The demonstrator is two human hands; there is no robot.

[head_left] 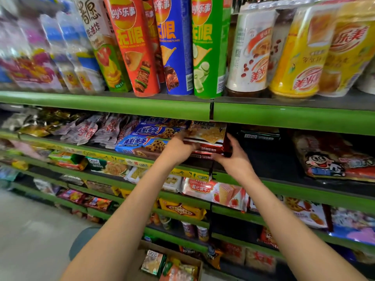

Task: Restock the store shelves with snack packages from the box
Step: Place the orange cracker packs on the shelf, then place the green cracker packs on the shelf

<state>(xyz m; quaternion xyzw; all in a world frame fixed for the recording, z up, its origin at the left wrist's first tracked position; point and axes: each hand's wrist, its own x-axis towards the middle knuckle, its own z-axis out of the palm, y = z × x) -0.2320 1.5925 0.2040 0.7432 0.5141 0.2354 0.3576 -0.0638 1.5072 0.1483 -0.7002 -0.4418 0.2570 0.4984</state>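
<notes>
**Seating the cracker packs on the shelf**

The red cracker packs (205,141) are gripped at both ends, fingers curled, by the left hand (178,146) and right hand (233,157). The stack should be kept level and squared beside the blue cookie packs (142,142). The box (172,264) lies below.

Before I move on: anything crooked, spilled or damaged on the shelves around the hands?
Nothing spilled or torn. The tall red Lay's crisp tube on the top shelf leans left instead of standing upright. The left hand and right hand hold the red-and-white cracker packs.
</notes>
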